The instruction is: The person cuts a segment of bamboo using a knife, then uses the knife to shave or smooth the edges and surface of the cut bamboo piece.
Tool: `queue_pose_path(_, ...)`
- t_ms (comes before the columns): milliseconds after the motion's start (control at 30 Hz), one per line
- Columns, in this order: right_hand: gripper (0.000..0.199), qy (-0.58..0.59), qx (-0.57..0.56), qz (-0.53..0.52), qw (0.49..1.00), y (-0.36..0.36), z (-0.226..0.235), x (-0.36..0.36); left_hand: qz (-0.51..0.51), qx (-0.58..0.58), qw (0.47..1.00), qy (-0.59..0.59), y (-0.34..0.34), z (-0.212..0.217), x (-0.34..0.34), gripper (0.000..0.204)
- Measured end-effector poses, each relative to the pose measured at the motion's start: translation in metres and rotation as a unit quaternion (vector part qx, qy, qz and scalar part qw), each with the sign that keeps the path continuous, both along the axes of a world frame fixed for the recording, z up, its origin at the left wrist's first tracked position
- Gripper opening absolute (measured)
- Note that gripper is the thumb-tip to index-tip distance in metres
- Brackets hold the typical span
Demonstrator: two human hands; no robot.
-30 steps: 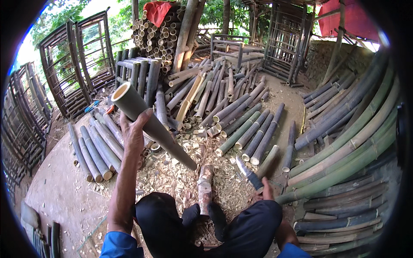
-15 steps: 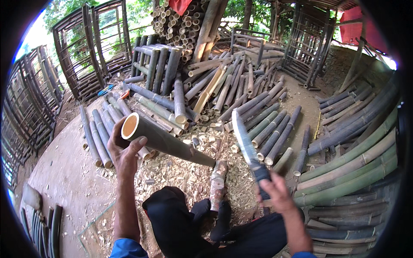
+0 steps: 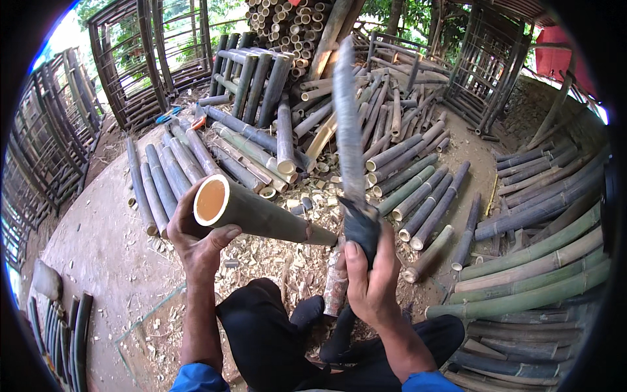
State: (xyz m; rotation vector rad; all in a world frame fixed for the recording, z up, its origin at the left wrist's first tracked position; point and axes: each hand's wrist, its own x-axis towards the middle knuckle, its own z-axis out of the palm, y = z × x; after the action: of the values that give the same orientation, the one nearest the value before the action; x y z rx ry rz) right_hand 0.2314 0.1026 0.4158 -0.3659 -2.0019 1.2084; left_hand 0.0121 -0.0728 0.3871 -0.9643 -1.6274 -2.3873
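Bamboo tube: one, slanting, its far end meeting the log's far end, its pale-rimmed near end left of the log, showing a brown hollow.
Left hand: closed around the tube's near end, thumb along the underside.
Right hand: just right of the log, closed on the knife's dark handle.
Knife: one, blade upright, blurred.
Log: one.
Feet: two, beside the log.
Wood chips: scattered, uncountable, around the log.
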Motion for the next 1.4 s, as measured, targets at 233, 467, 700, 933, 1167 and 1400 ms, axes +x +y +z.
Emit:
queue_pose_path(233,0.045,-0.290,0.068,-0.027,0.954,0.017,-0.091,-0.020,0.000,-0.006,1.000,0.010,0.011,0.008,0.011,0.095)
queue_pose_path(467,0.036,-0.058,0.020,0.004,0.998,0.003,0.033,-0.007,0.019,-0.035,0.998,0.053,0.010,0.014,0.016,0.095)
queue_pose_path(700,0.028,-0.282,0.116,-0.078,0.949,0.006,-0.101,-0.004,-0.029,-0.041,0.997,0.050,0.014,0.009,0.041,0.093)
queue_pose_path(933,0.037,-0.068,0.063,-0.009,0.996,0.004,0.025,-0.016,0.011,-0.038,0.997,0.073,0.008,0.016,0.013,0.092)
queue_pose_path(1167,0.043,-0.342,0.059,-0.112,0.931,0.053,-0.149,-0.009,0.011,-0.017,0.999,0.025,0.047,0.009,0.035,0.084)
queue_pose_path(1400,0.030,-0.062,0.070,-0.040,0.995,0.024,-0.019,-0.009,0.061,-0.062,0.994,0.072,0.022,-0.006,0.010,0.084)
